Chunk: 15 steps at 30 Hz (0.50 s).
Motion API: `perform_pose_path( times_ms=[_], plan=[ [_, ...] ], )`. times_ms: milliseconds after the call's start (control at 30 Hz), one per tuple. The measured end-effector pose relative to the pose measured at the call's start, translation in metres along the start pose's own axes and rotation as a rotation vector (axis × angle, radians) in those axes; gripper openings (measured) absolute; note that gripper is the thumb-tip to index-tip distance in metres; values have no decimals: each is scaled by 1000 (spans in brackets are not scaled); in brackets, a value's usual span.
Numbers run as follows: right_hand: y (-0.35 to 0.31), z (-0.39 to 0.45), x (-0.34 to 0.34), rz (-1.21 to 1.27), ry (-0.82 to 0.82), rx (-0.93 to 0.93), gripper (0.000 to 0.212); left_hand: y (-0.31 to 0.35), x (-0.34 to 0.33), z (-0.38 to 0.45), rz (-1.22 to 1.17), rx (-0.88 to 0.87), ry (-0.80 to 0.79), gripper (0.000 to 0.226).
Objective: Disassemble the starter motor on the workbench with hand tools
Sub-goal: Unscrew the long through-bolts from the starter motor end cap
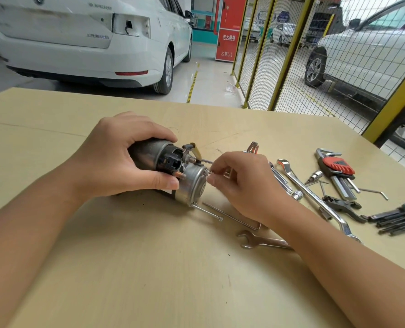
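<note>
- the starter motor (170,171) lies on its side on the workbench (130,268), left of the frame's centre, with its silver end cap (193,184) turned toward the right.
- the left hand (116,159) wraps over the dark body, fingers curled on top and thumb pressed underneath; i take that as bracing so the motor cannot roll.
- the right hand (241,185) comes in from the right, thumb and forefinger pinching a small screw (208,172) at the cap's upper edge, likely spinning it out by hand now that it is loose.
- a long through bolt (207,211) sticks out from the cap's lower edge, half withdrawn, its head resting on the bench.
- an open-end spanner (263,241) lies just below the right wrist, close to hand.
- a curved ring spanner (315,197), hex key sets (338,171) and sockets spread across the right of the frame, within reach yet clear of the work.
</note>
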State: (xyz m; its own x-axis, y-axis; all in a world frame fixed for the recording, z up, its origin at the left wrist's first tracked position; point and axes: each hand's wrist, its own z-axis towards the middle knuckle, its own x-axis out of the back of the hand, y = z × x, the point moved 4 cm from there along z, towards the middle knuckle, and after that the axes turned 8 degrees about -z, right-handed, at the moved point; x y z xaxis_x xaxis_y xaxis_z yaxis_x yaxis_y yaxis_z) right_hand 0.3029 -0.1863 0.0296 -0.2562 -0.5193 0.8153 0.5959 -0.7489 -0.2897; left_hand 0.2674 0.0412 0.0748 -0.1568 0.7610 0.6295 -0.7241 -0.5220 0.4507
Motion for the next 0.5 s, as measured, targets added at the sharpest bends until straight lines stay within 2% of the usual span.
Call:
perform_pose_path(
  times_ms=[133,267,333,500],
  plan=[
    [-2,0,3,19,15,43,10,0,0,0,-2,1,0,67],
    [-2,0,-4,-71,-134,89,25,-1,0,0,-1,7,0,67],
    [-2,-1,-4,-80,-102,110,26,-1,0,-1,1,11,4,67],
    [-5,1,3,-40,32,123,9,-2,0,-1,-5,23,2,66]
  ],
)
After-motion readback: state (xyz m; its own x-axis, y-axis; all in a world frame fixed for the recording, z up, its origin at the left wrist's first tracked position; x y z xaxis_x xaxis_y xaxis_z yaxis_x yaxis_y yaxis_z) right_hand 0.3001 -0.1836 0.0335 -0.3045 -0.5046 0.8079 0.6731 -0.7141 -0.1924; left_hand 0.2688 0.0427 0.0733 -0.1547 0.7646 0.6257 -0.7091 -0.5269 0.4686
